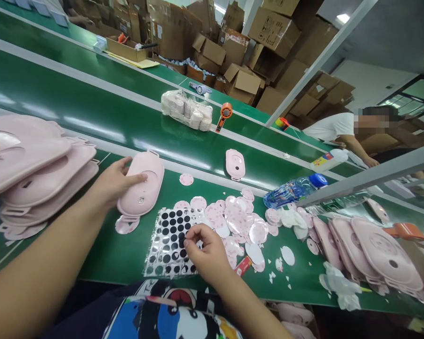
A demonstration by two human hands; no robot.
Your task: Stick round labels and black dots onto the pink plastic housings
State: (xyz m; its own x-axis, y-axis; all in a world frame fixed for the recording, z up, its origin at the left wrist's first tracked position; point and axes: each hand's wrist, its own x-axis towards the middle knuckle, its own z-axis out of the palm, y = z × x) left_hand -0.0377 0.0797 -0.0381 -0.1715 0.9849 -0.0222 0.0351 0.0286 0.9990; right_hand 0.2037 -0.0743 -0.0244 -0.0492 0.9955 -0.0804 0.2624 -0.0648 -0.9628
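Head view, from the left: a stack of pink covers (53,174) sits on the green worktop (104,263). Beside it the left hand (118,181) is closed around the edge of a single pink cover (144,188), thumb across its face; a round patterned disc (127,226) shows at that cover's lower end. Next lies a clear sheet of black dots (167,230). Over its right part is the right hand (207,249), thumb and forefinger curled close together; whether they grip a dot I cannot tell. Farther right come a loose pile of pink discs (236,214), a smaller-looking cover (235,162) beyond it, a blue-capped bottle (291,192) lying tilted, and another row of leaning covers (381,249).
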